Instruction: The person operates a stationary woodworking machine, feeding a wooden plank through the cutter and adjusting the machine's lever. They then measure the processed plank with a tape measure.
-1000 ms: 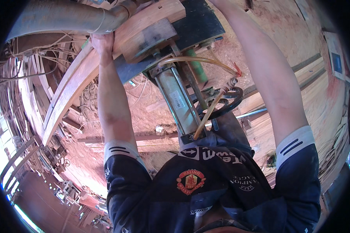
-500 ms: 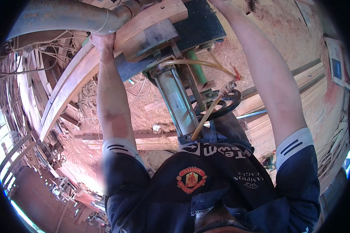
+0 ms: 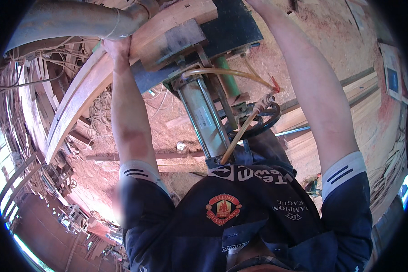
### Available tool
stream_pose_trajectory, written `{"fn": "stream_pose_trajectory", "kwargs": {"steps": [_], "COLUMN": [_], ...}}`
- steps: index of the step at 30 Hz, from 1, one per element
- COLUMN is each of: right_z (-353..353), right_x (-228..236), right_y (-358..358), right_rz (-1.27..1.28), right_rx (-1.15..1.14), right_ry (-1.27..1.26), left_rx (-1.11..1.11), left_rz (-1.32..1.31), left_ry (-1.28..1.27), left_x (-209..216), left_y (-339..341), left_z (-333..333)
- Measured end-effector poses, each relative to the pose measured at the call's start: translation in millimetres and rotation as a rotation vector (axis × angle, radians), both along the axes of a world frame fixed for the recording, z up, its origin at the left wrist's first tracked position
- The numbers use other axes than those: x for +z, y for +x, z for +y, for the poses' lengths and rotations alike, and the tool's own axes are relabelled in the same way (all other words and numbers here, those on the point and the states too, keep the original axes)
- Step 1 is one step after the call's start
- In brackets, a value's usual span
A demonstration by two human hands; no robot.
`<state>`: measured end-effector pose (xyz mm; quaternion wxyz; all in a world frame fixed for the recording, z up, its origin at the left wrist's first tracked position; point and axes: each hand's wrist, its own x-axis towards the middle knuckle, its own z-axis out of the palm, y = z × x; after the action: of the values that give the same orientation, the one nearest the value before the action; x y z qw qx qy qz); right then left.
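At far left, a heap of wooden strips (image 3: 29, 109) stands beside the work area, and a thick grey pipe (image 3: 70, 20) crosses above. A long curved beam (image 3: 84, 93) sweeps upward from lower left, passes behind the left wrist and lies over the dark table (image 3: 233, 29), one end reaching well beyond the table's left edge and the other lying toward its far right corner. The left hand (image 3: 117, 47) touches the beam just outside the table's left edge; its fingers are hidden, so how tightly it is closed cannot be told. Over the table's near edge, a block (image 3: 173, 43) lies against the beam's near side. From the middle of the near edge a metal cylinder (image 3: 203, 118) extends toward the person's body, with a yellow hose (image 3: 222, 70) arching from its upper end and a green tube (image 3: 231, 84) to its right. The right hand (image 3: 254, 2), past the table's right edge, is almost wholly cut off; whether it is open or closed cannot be told. At far right, long planks (image 3: 363, 94) lie behind the right forearm.
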<state>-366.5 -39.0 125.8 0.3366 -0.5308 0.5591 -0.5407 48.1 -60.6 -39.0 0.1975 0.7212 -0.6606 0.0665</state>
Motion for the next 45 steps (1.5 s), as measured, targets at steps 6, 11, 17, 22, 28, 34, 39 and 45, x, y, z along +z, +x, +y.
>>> {"fn": "stream_pose_trajectory", "kwargs": {"steps": [6,11,17,22,28,34,39,45], "right_z": [-2.9,-3.6,-2.5,-2.3,-0.5,-3.2,-6.2,-5.2], "right_x": [-2.1,-3.1,-2.9,-2.7,-0.1,-4.2,-7.7,-5.8], "right_y": [1.7,1.6,0.1,1.8,2.7,0.8,-1.7,-0.7], "right_rz": [-0.049,-0.077,0.059,0.005,-0.066,-0.008,0.177,0.082], "right_rx": [0.0,0.004,-0.027,-0.033,-0.003,-0.013,-0.07,-0.058], "right_ry": [0.032,0.06,-0.016,-0.009,0.064,0.023,-0.118,0.012], "left_rx": [0.004,-0.023,-0.017,0.0,-0.015,-0.026,-0.032,-0.002], "left_rz": [-0.033,-0.047,-0.033,-0.075,-0.081,-0.028,-0.057,-0.045], "left_ry": [0.031,-0.036,-0.049,-0.019,-0.042,-0.075,-0.057,-0.025], "left_x": [5.0,8.2,6.7,6.4,7.4,7.0,8.6,4.1], "left_y": [-3.8,-7.0,-6.6,-8.0,-9.0,-9.8,-9.7,-6.4], "left_z": [-0.8,3.7,3.7,3.4,4.8,5.7,6.6,3.4]}}
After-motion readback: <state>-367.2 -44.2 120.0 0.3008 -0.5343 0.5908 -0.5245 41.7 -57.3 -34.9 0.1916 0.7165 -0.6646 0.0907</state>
